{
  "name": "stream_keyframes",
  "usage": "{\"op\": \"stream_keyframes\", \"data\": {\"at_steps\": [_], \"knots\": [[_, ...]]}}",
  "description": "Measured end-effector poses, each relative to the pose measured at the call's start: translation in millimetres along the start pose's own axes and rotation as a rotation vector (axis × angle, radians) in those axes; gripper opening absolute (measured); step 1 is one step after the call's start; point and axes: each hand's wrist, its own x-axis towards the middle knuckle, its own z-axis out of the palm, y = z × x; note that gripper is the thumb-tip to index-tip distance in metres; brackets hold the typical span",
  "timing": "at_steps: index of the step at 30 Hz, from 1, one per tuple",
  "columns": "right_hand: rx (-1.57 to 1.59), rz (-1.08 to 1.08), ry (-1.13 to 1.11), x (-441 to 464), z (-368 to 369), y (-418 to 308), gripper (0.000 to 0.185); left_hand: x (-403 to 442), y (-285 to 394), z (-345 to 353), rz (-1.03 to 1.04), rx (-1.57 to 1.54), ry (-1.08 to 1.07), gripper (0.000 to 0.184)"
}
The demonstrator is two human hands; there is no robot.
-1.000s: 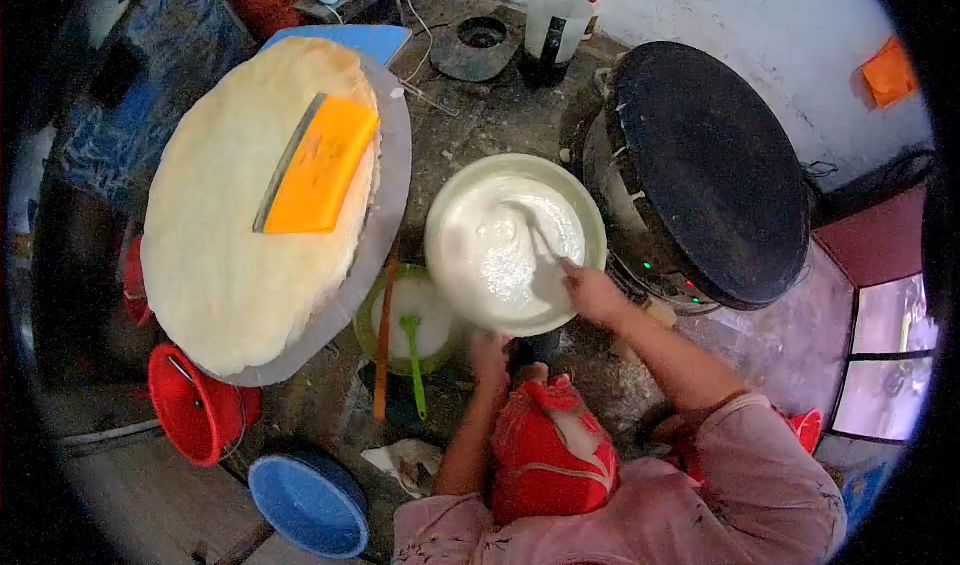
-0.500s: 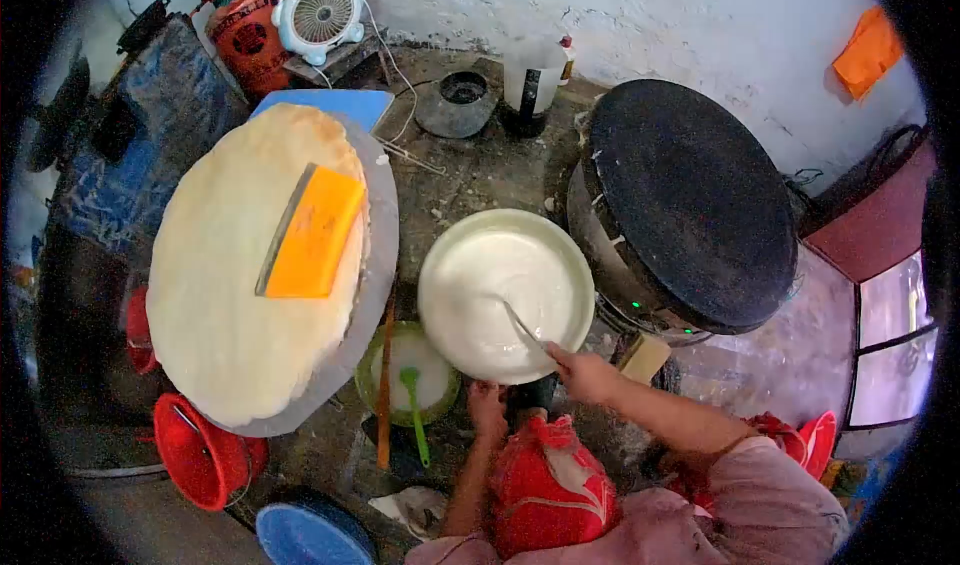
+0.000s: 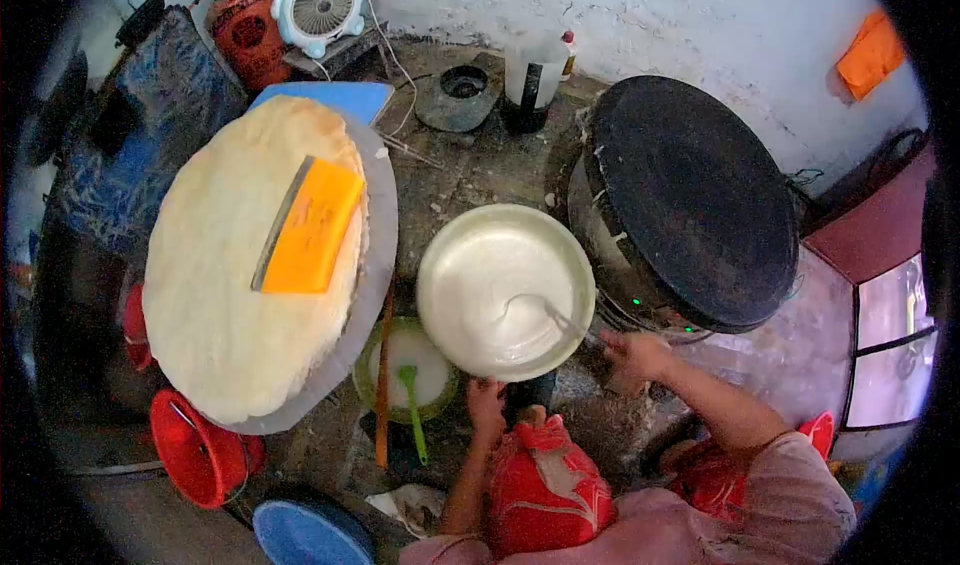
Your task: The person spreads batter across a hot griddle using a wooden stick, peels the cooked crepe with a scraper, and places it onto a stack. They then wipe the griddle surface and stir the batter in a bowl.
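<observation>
A wide pale-green bowl (image 3: 430,250) of white batter (image 3: 500,265) stands in front of me. My right hand (image 3: 638,357), just beyond its lower right rim, is closed around the handle of a metal ladle (image 3: 568,321). The ladle's head is sunk in the batter and hidden, with a curled swirl beside it. At the bowl's near edge my left hand (image 3: 486,405) is closed on the rim. Left of that hand is a smaller green bowl (image 3: 365,390) of whitish liquid, with a green spatula (image 3: 413,410) in it and a wooden stick (image 3: 383,395) across it.
A round black griddle (image 3: 695,200) stands to the right. On the left, a stack of thin flatbreads (image 3: 230,265) carries an orange scraper (image 3: 312,230). Red bucket (image 3: 190,455) and blue basin (image 3: 305,535) sit lower left. At the back are a fan (image 3: 320,10) and a pitcher (image 3: 528,75).
My right hand has moved right and slightly up, drawing the ladle through the batter toward the bowl's right side. My left hand has stayed at the near rim.
</observation>
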Motion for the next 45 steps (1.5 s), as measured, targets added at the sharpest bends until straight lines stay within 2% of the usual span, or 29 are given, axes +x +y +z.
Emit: {"op": "stream_keyframes", "data": {"at_steps": [2, 3, 5, 7, 8, 10, 11, 12, 14, 15, 17, 18, 20, 22, 24, 26, 27, 29, 30, 32, 33, 35, 36, 37, 39, 41, 42, 44, 45], "knots": [[-0.137, 0.073, 0.099, 36, 3, -13, 0.040, -7, 9, 1, 0.012, 0.000, -0.043, 0.024], [-0.109, 0.018, 0.218, 56, 21, -22, 0.042, -8, 14, 0, 0.035, -0.001, -0.091, 0.024], [-0.034, 0.096, 0.193, 68, 49, -59, 0.040, 2, 8, 0, -0.010, 0.048, -0.043, 0.025], [-0.036, 0.036, 0.090, 24, 46, -61, 0.044, -10, 16, 3, 0.034, 0.130, -0.033, 0.026], [-0.054, -0.021, -0.002, 5, 38, -51, 0.048, -4, 13, 2, 0.013, 0.127, -0.028, 0.026], [-0.024, 0.097, -0.127, -17, 21, -1, 0.043, -10, 16, 5, 0.021, 0.075, -0.036, 0.026], [0.031, 0.111, -0.134, -6, 28, 49, 0.039, -13, 17, 5, 0.039, 0.026, -0.033, 0.026], [0.027, 0.167, -0.041, -4, 2, 16, 0.039, -2, 9, -1, 0.000, 0.102, -0.069, 0.027], [-0.049, 0.169, 0.096, 27, 6, -22, 0.044, -7, 12, -2, 0.010, 0.134, -0.064, 0.029], [-0.137, 0.105, 0.144, 55, 28, -17, 0.049, -8, 16, 2, 0.033, 0.151, -0.057, 0.031], [-0.066, 0.078, 0.146, 51, 48, -53, 0.052, -8, 23, 5, 0.008, 0.178, -0.040, 0.032], [-0.038, 0.109, 0.053, 31, 41, -68, 0.052, -10, 20, 3, -0.015, 0.186, -0.027, 0.033], [0.032, 0.051, -0.026, 0, 52, 0, 0.050, -9, 12, 1, -0.004, 0.153, 0.000, 0.038], [0.102, -0.001, -0.092, -11, 37, 20, 0.049, -7, 11, 6, 0.024, 0.110, 0.007, 0.042], [-0.172, 0.128, -0.036, -8, -4, 3, 0.045, -9, 12, 4, 0.030, 0.088, -0.003, 0.029], [-0.132, 0.034, 0.173, 43, 29, 1, 0.043, -3, 7, 1, 0.097, 0.076, -0.036, 0.027], [-0.123, 0.131, 0.146, 53, 32, -33, 0.043, 0, 3, 0, 0.160, 0.057, -0.069, 0.025], [-0.120, 0.113, 0.144, 44, 53, -62, 0.045, -4, 9, 7, 0.193, 0.026, -0.036, 0.022], [-0.124, 0.109, 0.145, 30, 53, -57, 0.045, -10, 17, 10, 0.129, 0.019, 0.001, 0.022], [-0.018, -0.049, 0.005, -7, 37, -19, 0.051, -13, 23, 11, 0.062, 0.007, 0.040, 0.021], [-0.138, -0.054, 0.004, -15, 22, -3, 0.053, -11, 22, 8, 0.022, 0.060, 0.031, 0.027], [-0.259, 0.101, -0.053, -6, -1, 26, 0.052, -8, 6, 3, -0.039, 0.110, 0.029, 0.035], [-0.249, 0.104, -0.066, 6, 4, 23, 0.052, -4, -4, -4, 0.066, 0.075, -0.026, 0.029], [-0.230, 0.105, 0.022, 29, 4, -2, 0.053, 4, -3, -3, 0.193, 0.035, -0.094, 0.023], [-0.159, 0.136, 0.182, 75, 38, -26, 0.051, -3, 10, 0, 0.129, 0.076, -0.088, 0.024], [-0.052, 0.050, 0.236, 59, 58, -61, 0.047, -9, 21, 5, 0.028, 0.250, 0.002, 0.025], [-0.046, 0.050, 0.232, 43, 61, -57, 0.047, -8, 20, 2, 0.025, 0.255, 0.006, 0.025], [-0.075, -0.084, 0.034, 4, 46, -21, 0.042, -4, 9, 2, 0.033, 0.026, -0.033, 0.024], [-0.081, -0.011, -0.003, -10, 29, -1, 0.040, -1, 7, 2, 0.031, 0.016, -0.039, 0.024]]}}
